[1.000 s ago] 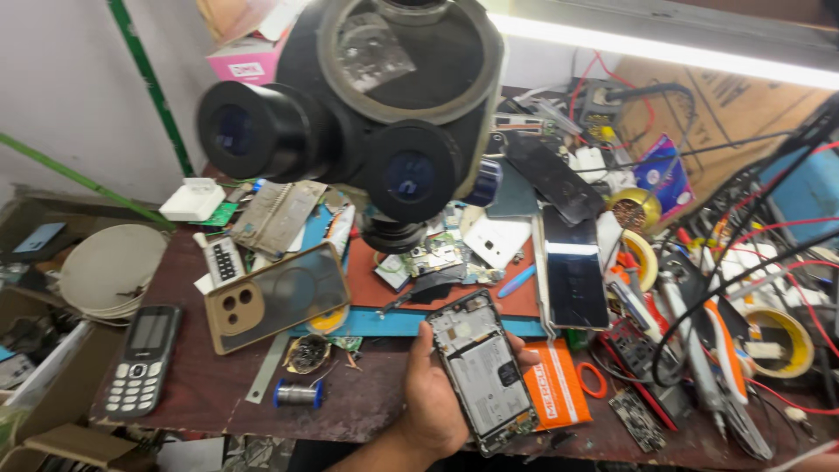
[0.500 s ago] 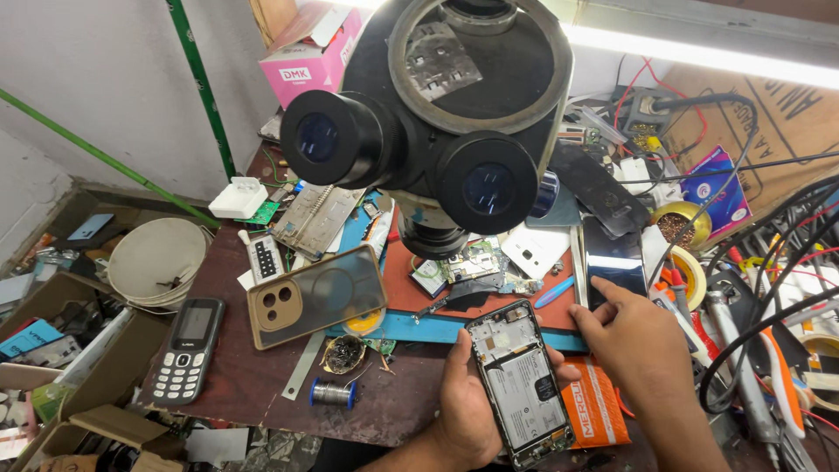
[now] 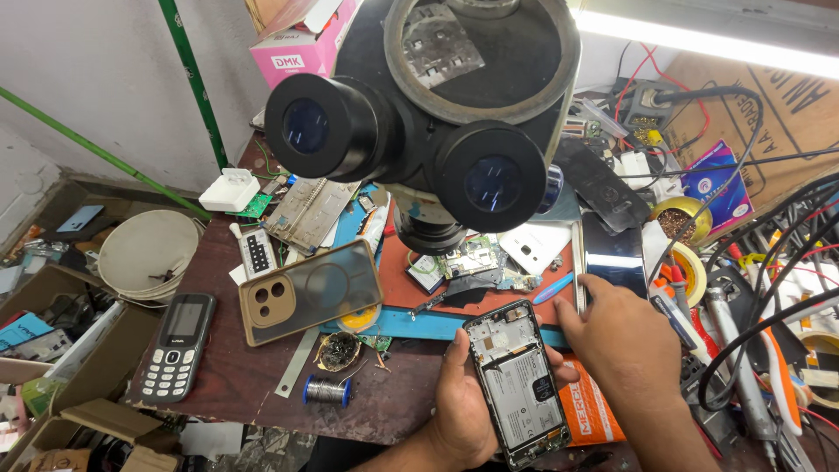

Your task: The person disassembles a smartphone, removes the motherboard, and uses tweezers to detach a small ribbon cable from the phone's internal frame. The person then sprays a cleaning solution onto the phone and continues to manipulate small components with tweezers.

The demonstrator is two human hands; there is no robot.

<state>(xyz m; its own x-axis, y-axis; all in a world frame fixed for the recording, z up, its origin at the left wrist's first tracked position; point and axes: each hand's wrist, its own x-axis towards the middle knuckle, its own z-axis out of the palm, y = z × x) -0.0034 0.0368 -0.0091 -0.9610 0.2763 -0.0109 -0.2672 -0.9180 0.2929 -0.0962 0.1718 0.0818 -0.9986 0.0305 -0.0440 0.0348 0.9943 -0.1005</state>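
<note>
Cluttered repair bench (image 3: 218, 385), dark brown top, set against a pale wall crossed by green rods; strip light along the upper right. Black stereo microscope (image 3: 437, 114) looming at centre, two eyepieces turned toward the viewer. Beneath it, orange work mat (image 3: 411, 288) with loose circuit board (image 3: 476, 258) and small parts. Left of the mat, translucent phone case (image 3: 310, 288) with tan camera surround; farther left, black keypad phone (image 3: 177, 345) and stack of pale bowls (image 3: 144, 253). Solder spool (image 3: 326, 390) near the front edge. Pink box (image 3: 301, 44) at the back. Tangled black and red cables (image 3: 769, 288) and roll of yellow tape (image 3: 690, 267) on the right.

Left hand (image 3: 463, 406) at lower centre, fingers (image 3: 454, 345) curled partway round an opened smartphone (image 3: 516, 380), back cover off, internals and battery exposed; phone gripped along both long edges, held above the front edge of the bench, just beside an orange packet (image 3: 590, 411).

Right hand (image 3: 625, 336) palm-down to the right of the smartphone, fingers (image 3: 568, 310) loosely extended, tips next to the upper right corner of the phone and a blue plastic pry tool (image 3: 553, 287); contact with either not discernible, nothing visibly grasped. Second phone with glossy dark screen (image 3: 612, 253) just beyond this hand.
</note>
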